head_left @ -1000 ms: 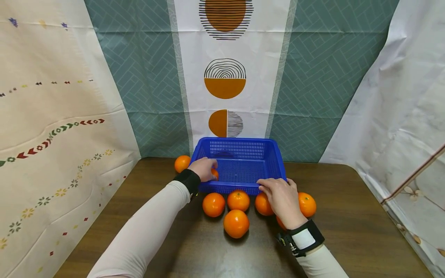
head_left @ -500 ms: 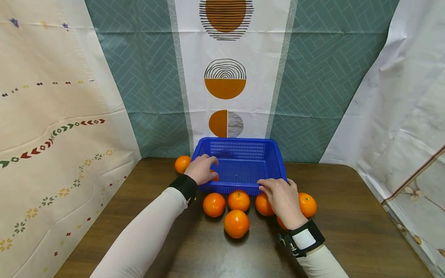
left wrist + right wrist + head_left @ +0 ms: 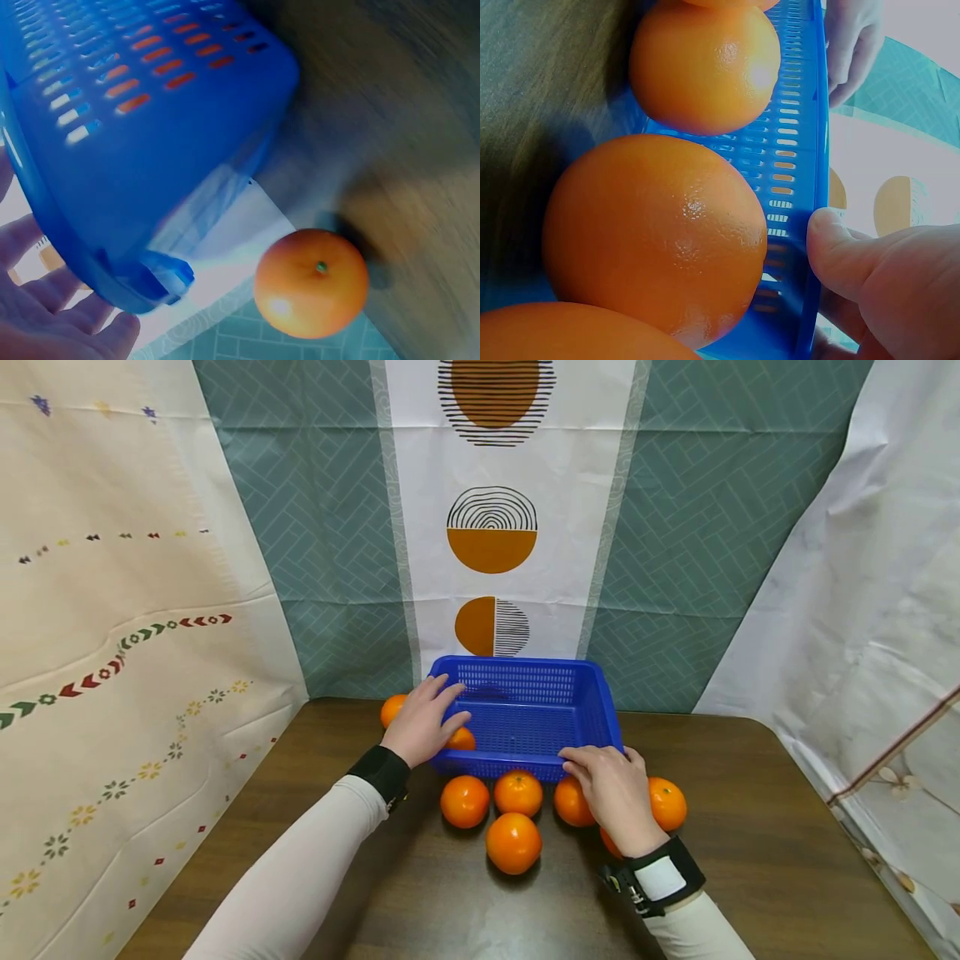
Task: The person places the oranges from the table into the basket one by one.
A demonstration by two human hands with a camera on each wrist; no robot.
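Observation:
A blue plastic basket (image 3: pixel 525 720) with slotted sides stands at the back of the table. One orange (image 3: pixel 461 739) lies inside it at the left end. My left hand (image 3: pixel 422 720) hovers over the basket's left side near that orange, fingers spread, holding nothing. In the left wrist view its fingers lie along the basket's rim; whether they touch it I cannot tell. Behind that hand, outside the basket, sits another orange (image 3: pixel 311 283). My right hand (image 3: pixel 617 793) grips the front rim near the right corner, its thumb (image 3: pixel 832 244) on the rim in the right wrist view.
Several oranges lie on the wooden table (image 3: pixel 750 827) before the basket, including a left one (image 3: pixel 465 802), a middle one (image 3: pixel 518 793) and a nearer one (image 3: pixel 513 843). Others, like the right one (image 3: pixel 666 803), surround my right hand. A patterned cloth (image 3: pixel 491 610) hangs behind.
My left hand has let go of the orange inside the basket, spread its fingers and drawn back up and to the left. The right hand keeps its hold on the rim.

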